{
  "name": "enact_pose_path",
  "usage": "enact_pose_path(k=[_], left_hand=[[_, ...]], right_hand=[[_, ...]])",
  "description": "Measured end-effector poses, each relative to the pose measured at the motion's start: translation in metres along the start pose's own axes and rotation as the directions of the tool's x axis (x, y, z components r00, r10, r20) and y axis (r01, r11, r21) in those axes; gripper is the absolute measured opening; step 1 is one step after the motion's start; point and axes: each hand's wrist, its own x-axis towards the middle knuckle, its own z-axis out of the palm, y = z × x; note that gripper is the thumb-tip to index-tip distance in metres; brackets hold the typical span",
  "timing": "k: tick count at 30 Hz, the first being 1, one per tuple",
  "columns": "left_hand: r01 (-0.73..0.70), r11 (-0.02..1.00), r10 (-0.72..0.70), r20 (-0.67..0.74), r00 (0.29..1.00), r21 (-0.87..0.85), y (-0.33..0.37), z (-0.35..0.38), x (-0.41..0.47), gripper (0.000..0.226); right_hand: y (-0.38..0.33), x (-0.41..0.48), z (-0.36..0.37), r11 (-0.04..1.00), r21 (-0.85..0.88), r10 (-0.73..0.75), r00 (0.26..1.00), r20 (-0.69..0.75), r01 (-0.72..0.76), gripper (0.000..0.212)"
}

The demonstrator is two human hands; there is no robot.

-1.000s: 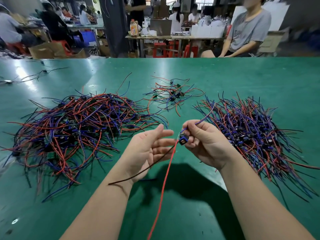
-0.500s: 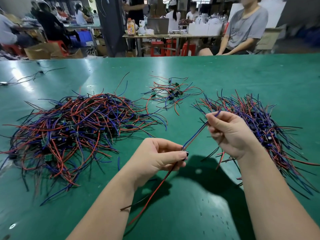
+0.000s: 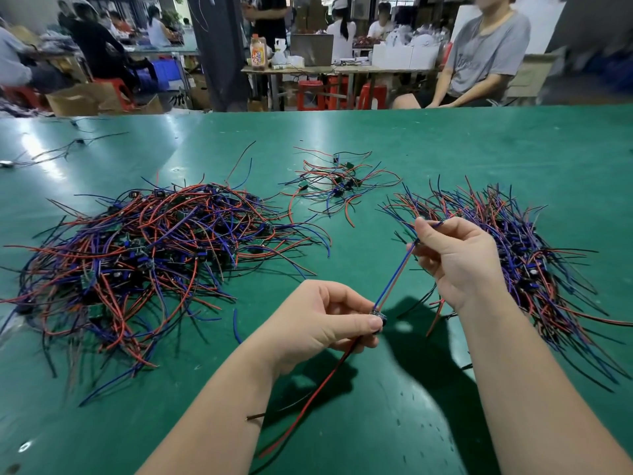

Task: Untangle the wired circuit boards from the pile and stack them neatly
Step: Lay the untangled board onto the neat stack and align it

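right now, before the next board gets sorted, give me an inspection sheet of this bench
surface: green table, shiny, bears all the piles
job's things: large tangled pile on the left; small pile farther back; right pile with wires lying roughly one way; one circuit board held above the table
clutter: stray wires at the far left
hands: left hand pinches the circuit board; right hand pinches its blue and red wires, pulled straight
cables: red and black wires hang from the board toward the person
surroundings: seated person in grey shirt, red stools, cardboard box, other workers at tables behind
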Motion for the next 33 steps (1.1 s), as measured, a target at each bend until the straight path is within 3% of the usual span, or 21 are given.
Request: enact_pose_path(k=[12, 15, 17, 19, 21, 24, 29, 31, 33], left_hand=[[0.054, 0.998, -0.055, -0.033, 0.998, -0.01, -0.002, 0.002, 0.001, 0.011], [0.053, 0.998, -0.054, -0.083, 0.995, -0.013, -0.002, 0.003, 0.002, 0.009], [0.034, 0.998, -0.045, -0.197, 0.979, -0.057, -0.003, 0.002, 0.005, 0.011], [0.0, 0.994, -0.037, -0.326, 0.945, -0.112, -0.005, 0.0, 0.009, 0.011], [-0.04, 0.989, -0.02, -0.402, 0.915, -0.14, -0.007, -0.003, 0.013, 0.008], [-0.068, 0.994, 0.024, -0.418, 0.908, -0.091, -0.009, -0.008, 0.014, 0.011], [-0.097, 0.994, 0.071, -0.341, 0.937, -0.057, -0.007, -0.015, 0.014, 0.028], [-0.094, 0.996, 0.081, -0.413, 0.907, -0.011, -0.008, -0.019, 0.014, 0.031], [-0.026, 0.967, 0.166, -0.551, 0.818, 0.253, -0.012, -0.029, 0.016, 0.031]], right_hand=[[0.011, 0.001, -0.002, 0.971, -0.197, -0.152, 0.986, -0.062, 0.137, 0.034], [0.014, -0.002, 0.003, 0.951, -0.306, 0.037, 0.999, -0.01, -0.038, 0.032], [0.015, -0.005, 0.007, 0.859, -0.495, 0.16, 0.987, 0.023, -0.128, 0.038], [0.019, -0.011, 0.013, 0.781, -0.618, 0.191, 0.976, 0.104, -0.087, 0.037], [0.025, -0.02, 0.022, 0.77, -0.638, 0.189, 0.951, 0.246, 0.012, 0.03], [0.034, -0.034, 0.033, 0.768, -0.629, 0.168, 0.909, 0.381, 0.122, 0.019], [0.031, -0.039, 0.039, 0.849, -0.524, 0.124, 0.941, 0.316, 0.064, 0.014], [0.021, -0.038, 0.037, 0.844, -0.532, 0.089, 0.961, 0.263, 0.067, 0.014], [0.006, -0.034, 0.026, 0.731, -0.66, -0.005, 0.968, 0.251, 0.174, 0.014]])
